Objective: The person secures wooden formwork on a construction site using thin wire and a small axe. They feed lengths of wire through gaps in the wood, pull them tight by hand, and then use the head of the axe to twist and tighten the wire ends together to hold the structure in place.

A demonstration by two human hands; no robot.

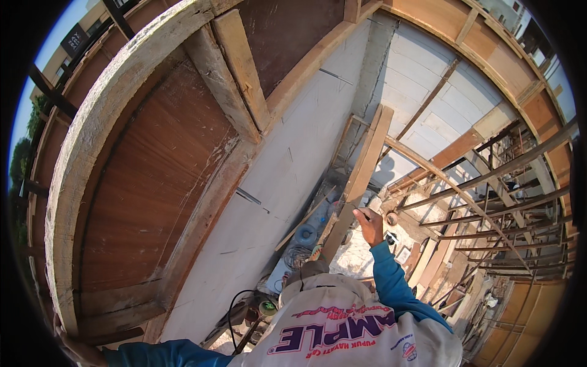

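Observation:
My left hand [84,350] is at the lower left, its fingers against the lower end of a pale, rough timber rail [58,257] that edges a brown plywood panel [159,171]. That hand sits partly in shadow near the picture's rim. My right hand [370,227] is raised in the middle with its fingers curled together. A small dark tip shows at the fingers; what it belongs to is too small to tell. Just left of this hand, a long wooden plank [365,156] slopes down past it. My foot [317,252] shows at the plank's lower part.
A white block wall [275,165] drops away beside the panel, with metal rods [252,200] sticking out of it. Far below is a floor [361,257] with plastic bottles [306,233] and coiled wire [298,257]. Wooden scaffold poles [489,183] crisscross at the right.

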